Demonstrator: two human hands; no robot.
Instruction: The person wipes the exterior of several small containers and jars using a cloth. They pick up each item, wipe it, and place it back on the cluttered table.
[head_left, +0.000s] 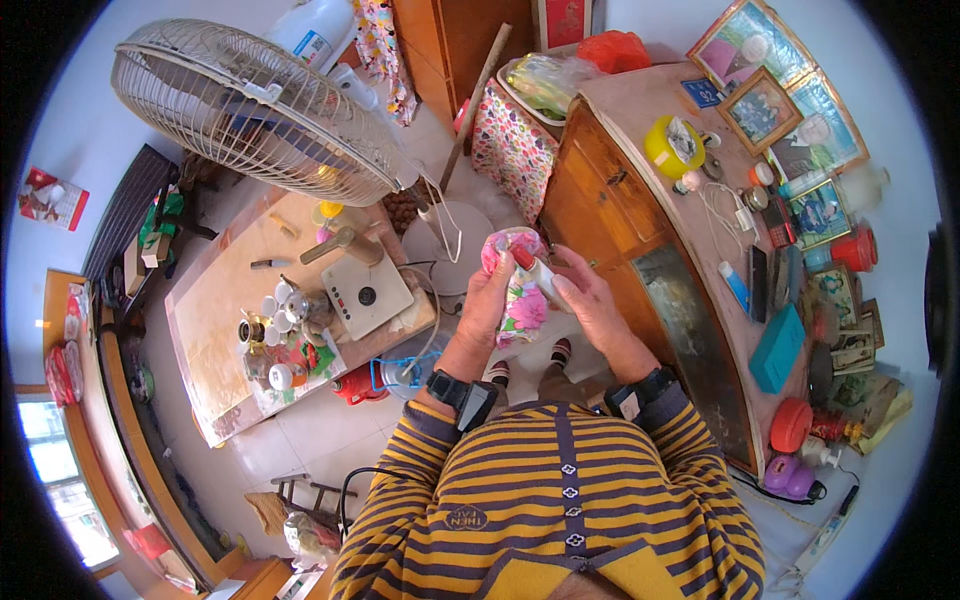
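Observation:
In front of my chest, my left hand (487, 300) grips a pink floral cloth (526, 307); its thumb lies beside the red cap of a white bottle (541, 276). My right hand (592, 292) is closed around the bottle's white body. The bottle tilts, with its red end up and to the left, and lies against the cloth. Part of the cloth bunches above the cap and the rest hangs below. Fingers hide some of the bottle, so whether the left hand also touches the cap is unclear.
On the left, a wooden table (225, 300) bears an induction cooker (367, 296), a metal kettle (306, 306) and cups. A standing fan (255, 112) rises behind it. At the right, a wooden cabinet (607, 187) carries picture frames, a yellow roll-shaped container (673, 146) and a teal box (777, 349).

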